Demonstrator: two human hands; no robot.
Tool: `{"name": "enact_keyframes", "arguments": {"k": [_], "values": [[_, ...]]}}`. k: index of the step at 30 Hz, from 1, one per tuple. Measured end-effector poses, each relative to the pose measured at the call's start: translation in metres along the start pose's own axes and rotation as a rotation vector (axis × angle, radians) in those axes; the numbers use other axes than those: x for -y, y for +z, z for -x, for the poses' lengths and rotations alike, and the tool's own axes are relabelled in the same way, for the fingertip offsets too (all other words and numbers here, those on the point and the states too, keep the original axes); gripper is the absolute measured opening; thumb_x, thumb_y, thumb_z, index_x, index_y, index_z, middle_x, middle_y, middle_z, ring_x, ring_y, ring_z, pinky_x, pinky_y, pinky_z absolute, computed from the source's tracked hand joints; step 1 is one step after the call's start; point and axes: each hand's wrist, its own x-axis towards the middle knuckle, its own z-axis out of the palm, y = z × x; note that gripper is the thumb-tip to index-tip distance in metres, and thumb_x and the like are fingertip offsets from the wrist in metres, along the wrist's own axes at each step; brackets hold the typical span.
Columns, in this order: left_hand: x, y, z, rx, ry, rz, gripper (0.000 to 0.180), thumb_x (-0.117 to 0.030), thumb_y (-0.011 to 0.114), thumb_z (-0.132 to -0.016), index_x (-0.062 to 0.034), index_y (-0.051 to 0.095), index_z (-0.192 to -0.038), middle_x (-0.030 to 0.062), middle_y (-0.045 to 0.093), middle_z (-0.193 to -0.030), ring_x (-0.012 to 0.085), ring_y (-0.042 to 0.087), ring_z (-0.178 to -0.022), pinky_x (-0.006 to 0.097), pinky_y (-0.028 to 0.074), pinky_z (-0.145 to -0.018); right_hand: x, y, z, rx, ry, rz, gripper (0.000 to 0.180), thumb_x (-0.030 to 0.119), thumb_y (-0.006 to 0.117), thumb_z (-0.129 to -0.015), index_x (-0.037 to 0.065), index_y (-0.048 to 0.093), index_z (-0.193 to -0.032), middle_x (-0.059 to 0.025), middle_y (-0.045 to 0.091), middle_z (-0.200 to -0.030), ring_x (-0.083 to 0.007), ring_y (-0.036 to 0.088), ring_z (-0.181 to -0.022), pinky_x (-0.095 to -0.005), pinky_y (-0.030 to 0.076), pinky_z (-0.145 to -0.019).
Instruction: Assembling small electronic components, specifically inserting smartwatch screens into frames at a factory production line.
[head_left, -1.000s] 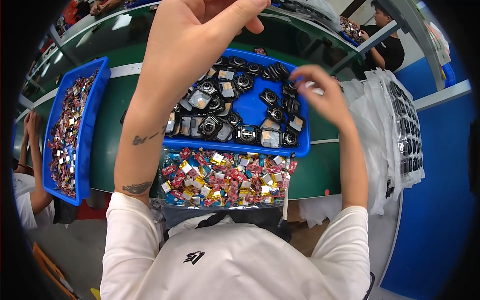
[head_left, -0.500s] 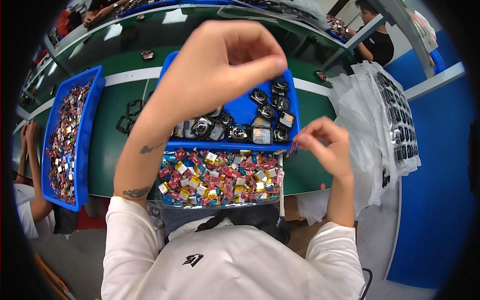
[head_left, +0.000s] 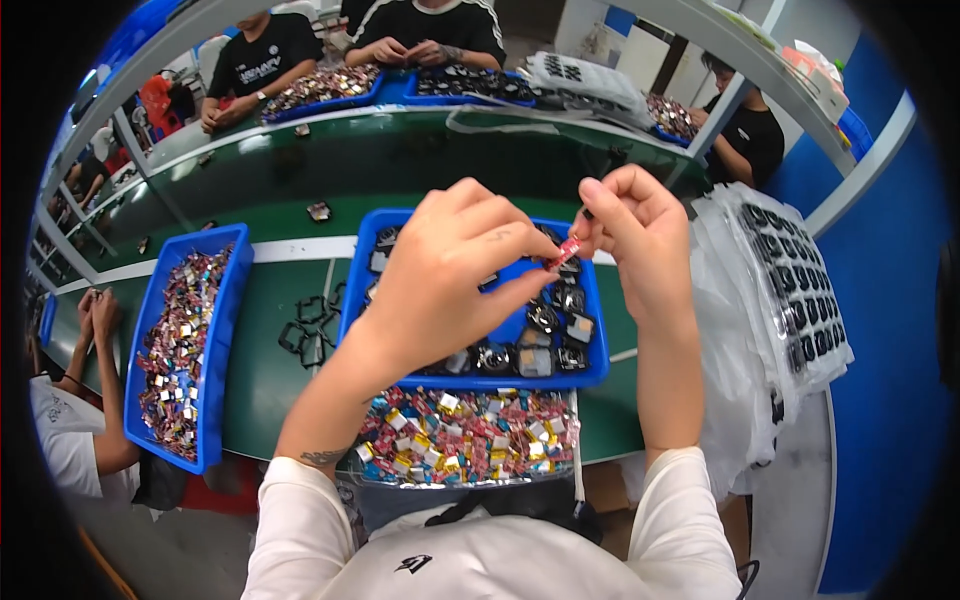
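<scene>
Over the blue tray (head_left: 602, 350), my left hand (head_left: 455, 265) and my right hand (head_left: 645, 240) meet, fingertips close together. A small red circuit board (head_left: 566, 251) is pinched between my left thumb and forefinger. The right fingers are closed around a small dark piece (head_left: 588, 213) beside the board; whether the two are joined I cannot tell. Black watch cases (head_left: 494, 357) lie in the tray, partly hidden by my left hand. Nearer to me, a clear plastic tray (head_left: 450, 485) holds a heap of small red boards and silver-and-yellow battery cells (head_left: 470, 430).
At left stands a long blue bin (head_left: 222, 360) full of similar small parts. Black frames (head_left: 305, 335) lie on the green bench (head_left: 265, 400). Stacked plastic trays (head_left: 790, 280) and white sheets stand at right. Co-workers sit across the bench and at left.
The view has tilted up, showing more of the far bench. My left hand has come down and right, my right hand has risen and moved inward; they now meet at the red board.
</scene>
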Motion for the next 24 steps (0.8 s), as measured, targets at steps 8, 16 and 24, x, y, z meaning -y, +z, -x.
{"name": "enact_keyframes", "arguments": {"k": [8, 16, 24], "values": [[0.000, -0.005, 0.015, -0.045, -0.080, 0.206, 0.020, -0.006, 0.076, -0.066, -0.0065, 0.065, -0.083, 0.0043, 0.062, -0.073, 0.0214, 0.056, -0.071, 0.031, 0.045, -0.064, -0.019, -0.003, 0.012, 0.287, 0.010, -0.068, 0.028, 0.000, 0.071, -0.072, -0.002, 0.056, -0.095, -0.0078, 0.060, -0.076, -0.0104, 0.057, -0.060, -0.0211, 0.048, -0.053], [-0.005, 0.000, 0.007, 0.043, -0.004, 0.341, 0.017, -0.002, 0.070, -0.071, -0.0049, 0.061, -0.086, 0.0040, 0.060, -0.079, 0.0244, 0.054, -0.079, 0.034, 0.046, -0.070, -0.015, -0.020, 0.013, 0.289, -0.025, -0.112, 0.028, 0.009, 0.072, -0.075, 0.001, 0.053, -0.094, -0.0053, 0.058, -0.069, -0.0079, 0.055, -0.058, -0.0176, 0.043, -0.048], [0.001, 0.004, 0.009, -0.032, 0.003, 0.326, 0.015, -0.006, 0.071, -0.072, -0.0053, 0.061, -0.083, 0.0036, 0.059, -0.076, 0.0235, 0.053, -0.076, 0.034, 0.045, -0.068, -0.021, -0.020, 0.012, 0.272, -0.021, -0.130, 0.034, 0.015, 0.076, -0.075, 0.002, 0.052, -0.095, -0.0024, 0.056, -0.070, -0.0075, 0.054, -0.059, -0.0175, 0.041, -0.047]]}}
